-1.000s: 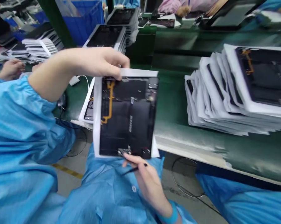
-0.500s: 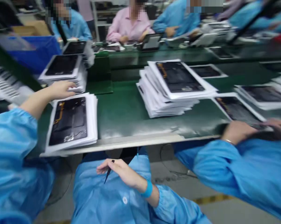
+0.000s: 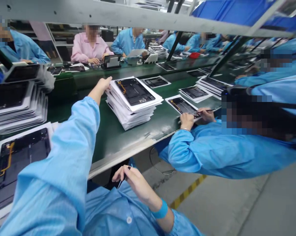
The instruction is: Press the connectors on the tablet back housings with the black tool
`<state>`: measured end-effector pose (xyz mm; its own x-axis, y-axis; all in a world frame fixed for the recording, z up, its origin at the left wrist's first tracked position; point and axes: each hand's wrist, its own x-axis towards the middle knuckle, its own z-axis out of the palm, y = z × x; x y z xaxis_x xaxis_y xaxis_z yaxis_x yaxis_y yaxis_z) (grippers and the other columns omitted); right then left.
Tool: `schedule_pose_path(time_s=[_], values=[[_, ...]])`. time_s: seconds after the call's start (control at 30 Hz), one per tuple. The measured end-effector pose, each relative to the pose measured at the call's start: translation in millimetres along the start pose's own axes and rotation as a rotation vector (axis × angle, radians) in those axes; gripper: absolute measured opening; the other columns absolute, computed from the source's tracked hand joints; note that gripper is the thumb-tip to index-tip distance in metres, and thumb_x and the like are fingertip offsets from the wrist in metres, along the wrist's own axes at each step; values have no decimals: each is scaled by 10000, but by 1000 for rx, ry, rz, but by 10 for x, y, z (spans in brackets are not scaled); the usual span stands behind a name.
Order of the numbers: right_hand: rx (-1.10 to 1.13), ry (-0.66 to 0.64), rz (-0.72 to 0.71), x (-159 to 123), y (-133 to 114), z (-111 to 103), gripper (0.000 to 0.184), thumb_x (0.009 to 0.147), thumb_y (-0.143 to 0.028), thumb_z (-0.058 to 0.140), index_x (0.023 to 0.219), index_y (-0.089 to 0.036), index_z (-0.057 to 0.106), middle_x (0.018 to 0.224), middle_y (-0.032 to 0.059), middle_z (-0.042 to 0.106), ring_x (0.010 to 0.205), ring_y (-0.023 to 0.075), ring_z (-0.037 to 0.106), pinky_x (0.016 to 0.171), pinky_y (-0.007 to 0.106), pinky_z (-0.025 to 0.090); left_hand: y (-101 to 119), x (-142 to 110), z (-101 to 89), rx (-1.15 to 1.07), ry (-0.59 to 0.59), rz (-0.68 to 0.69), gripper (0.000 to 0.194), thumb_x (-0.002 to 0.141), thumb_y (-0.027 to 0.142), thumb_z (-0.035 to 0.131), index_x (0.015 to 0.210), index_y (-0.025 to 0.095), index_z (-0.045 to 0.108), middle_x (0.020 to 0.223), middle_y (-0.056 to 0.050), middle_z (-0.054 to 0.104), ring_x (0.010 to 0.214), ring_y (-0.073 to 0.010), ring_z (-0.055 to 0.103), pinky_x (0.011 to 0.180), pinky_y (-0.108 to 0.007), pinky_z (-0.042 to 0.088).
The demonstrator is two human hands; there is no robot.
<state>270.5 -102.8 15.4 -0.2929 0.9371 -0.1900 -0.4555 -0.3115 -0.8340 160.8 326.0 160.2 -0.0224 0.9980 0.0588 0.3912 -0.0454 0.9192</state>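
My left hand (image 3: 102, 87) is stretched out over the green belt (image 3: 113, 137) and touches the far left corner of a stack of white-framed dark panels (image 3: 133, 101); its fingers curl round that edge. My right hand (image 3: 130, 178) rests in my lap below the table edge, pinched on a thin black tool (image 3: 123, 177). A single panel with an orange flex cable (image 3: 17, 164) lies on top of a pile at my near left.
A person in blue on my right leans over a panel (image 3: 181, 105) with a tool in hand. Another tall stack (image 3: 15, 105) stands at far left. More panels and seated workers line the belt and the far table (image 3: 138, 67).
I laid the held panel on the left pile, then my left hand reached right and forward to the middle stack. My view swung up and right. My right hand stayed in my lap.
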Motion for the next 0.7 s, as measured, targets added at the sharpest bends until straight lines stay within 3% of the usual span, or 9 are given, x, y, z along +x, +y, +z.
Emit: schedule_pose_path(time_s=[0.1,0.17,0.23,0.3,0.43,0.57,0.7], values=[[-1,35,-22,-25,-115,-110,624,966,-805,755,754,-225,669,950,93,799,945,241,741,1007,405,591,33,6,165,-98,17,-22,378,1101,469,765,1303,152,726,1244,-87,752,1062,-212,756,937,-400,684],[-38,51,-71,11,-224,-196,605,973,-796,752,775,-225,725,964,99,820,970,253,752,1031,414,587,16,-36,157,-153,28,-23,316,1097,426,769,1231,142,731,1182,-73,757,1008,-197,753,893,-369,681],[-78,78,-138,94,-360,-286,581,993,-774,745,802,-227,786,989,97,832,1020,254,764,1053,403,581,-36,-117,82,-211,36,-15,201,1097,339,731,1048,146,706,1058,-56,758,924,-175,745,842,-314,661],[-90,125,-213,230,-516,-385,546,999,-745,763,825,-231,823,1079,94,840,1095,246,774,1075,385,584,-127,-244,-28,-272,39,1,219,1077,282,668,888,187,609,961,-50,754,882,-167,751,818,-265,644],[-26,226,-409,651,-874,-653,444,954,-690,856,907,-249,837,1312,85,818,1220,246,786,1118,407,616,-366,-559,-238,-362,24,1,283,1012,394,678,858,238,499,923,-50,770,920,-184,785,874,-251,663],[41,294,-652,1126,-1252,-977,377,911,-609,916,874,-257,785,1015,27,792,1082,208,783,1061,391,654,-476,-690,-327,-389,-5,-71,372,942,531,795,917,249,552,785,-41,731,879,-223,785,853,-313,684],[-46,330,-660,1408,-1541,-1145,396,939,-621,841,1083,-253,828,1087,33,808,996,179,751,907,319,648,-376,-632,-366,-355,-52,-134,383,913,518,884,893,235,627,673,-31,676,757,-226,772,770,-318,647]])
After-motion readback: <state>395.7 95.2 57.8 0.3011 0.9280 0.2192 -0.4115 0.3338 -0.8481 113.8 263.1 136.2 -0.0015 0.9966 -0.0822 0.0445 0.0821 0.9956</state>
